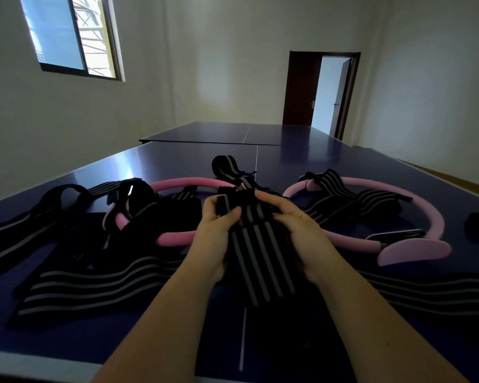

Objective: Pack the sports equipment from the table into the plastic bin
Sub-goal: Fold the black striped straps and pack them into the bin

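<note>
Head view, left hand (215, 233), right hand (297, 230), both gripping striped wrap (256, 252)

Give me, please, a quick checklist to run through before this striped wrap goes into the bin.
1. Grip: left hand and right hand both hold the striped wrap: ok.
2. Wrap bundled up: not ok, its tail lies flat on the table.
3. Wrap free of the pink ring behind it: cannot tell.
4. Sight of the plastic bin: not ok, none in view.
</note>
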`<state>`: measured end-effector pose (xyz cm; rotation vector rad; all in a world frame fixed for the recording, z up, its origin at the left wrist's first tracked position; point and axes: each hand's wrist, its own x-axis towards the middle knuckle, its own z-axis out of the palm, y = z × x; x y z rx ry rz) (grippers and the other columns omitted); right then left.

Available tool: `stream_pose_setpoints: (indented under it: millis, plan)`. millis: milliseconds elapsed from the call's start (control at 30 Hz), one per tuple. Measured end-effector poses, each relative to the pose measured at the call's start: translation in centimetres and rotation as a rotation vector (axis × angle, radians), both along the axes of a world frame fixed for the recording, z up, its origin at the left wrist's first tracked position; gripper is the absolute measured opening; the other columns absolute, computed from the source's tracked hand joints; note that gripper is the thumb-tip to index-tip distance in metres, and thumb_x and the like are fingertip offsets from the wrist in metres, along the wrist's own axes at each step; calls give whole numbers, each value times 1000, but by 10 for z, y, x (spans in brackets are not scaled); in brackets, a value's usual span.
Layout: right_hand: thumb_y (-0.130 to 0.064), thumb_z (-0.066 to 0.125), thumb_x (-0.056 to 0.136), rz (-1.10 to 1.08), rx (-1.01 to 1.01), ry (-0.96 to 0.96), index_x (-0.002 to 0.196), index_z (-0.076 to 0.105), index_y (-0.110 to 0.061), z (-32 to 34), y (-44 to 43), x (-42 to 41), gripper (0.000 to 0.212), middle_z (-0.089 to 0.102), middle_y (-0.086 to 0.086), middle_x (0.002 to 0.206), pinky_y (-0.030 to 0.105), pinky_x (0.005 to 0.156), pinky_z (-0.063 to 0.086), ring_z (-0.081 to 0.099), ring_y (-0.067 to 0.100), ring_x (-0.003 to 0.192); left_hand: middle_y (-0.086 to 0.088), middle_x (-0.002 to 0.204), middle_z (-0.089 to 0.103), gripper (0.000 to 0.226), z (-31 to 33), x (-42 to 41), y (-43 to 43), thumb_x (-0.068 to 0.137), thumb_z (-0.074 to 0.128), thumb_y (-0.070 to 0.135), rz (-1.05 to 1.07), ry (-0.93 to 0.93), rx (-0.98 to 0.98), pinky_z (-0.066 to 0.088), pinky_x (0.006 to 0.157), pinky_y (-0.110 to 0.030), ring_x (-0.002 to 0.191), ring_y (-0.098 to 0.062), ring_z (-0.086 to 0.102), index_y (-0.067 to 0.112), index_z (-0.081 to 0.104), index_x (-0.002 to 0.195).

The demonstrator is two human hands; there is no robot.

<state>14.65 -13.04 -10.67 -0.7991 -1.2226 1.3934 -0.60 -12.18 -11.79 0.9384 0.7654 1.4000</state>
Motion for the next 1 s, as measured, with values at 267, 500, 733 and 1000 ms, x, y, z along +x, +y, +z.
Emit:
stream_pose_setpoints:
  millis: [267, 500, 733, 1000]
  plan:
    - [-5, 58, 95, 213, 55, -114, 134, 54, -37, -1, -7, 2, 51, 71, 17, 115, 45, 88, 55, 69, 30, 104, -13, 111, 71, 23, -1, -6, 6, 97, 53, -1, 235, -35, 135, 60, 81, -42, 100, -30, 70, 15, 63, 111]
    - [-16, 36, 86, 346, 66, -132, 103, 70, -11, -1, -10, 10, 39, 63, 27, 118, 69, 92, 41, 56, 52, 108, -4, 83, 75, 34, 3, -3, 4, 94, 41, -15, 226, -41, 110, 57, 59, -26, 76, -19, 74, 7, 65, 106]
    - [-7, 56, 89, 300, 59, -5, 104, 67, -12, 5, -11, 8, 20, 70, 16, 103, 35, 56, 59, 68, 26, 70, -13, 94, 73, 23, 3, -3, 1, 89, 49, 8, 117, -232, 32, 59, 67, -33, 85, -26, 70, 4, 68, 102]
    - [-40, 66, 83, -98, 39, -118, 88, 65, -13, -5, -2, -3, 28, 65, 12, 68, 25, 40, 43, 53, 17, 43, 3, 120, 56, 53, -4, 7, 0, 87, 65, -2, 460, 418, 369, 56, 89, -26, 108, -6, 60, 45, 50, 106]
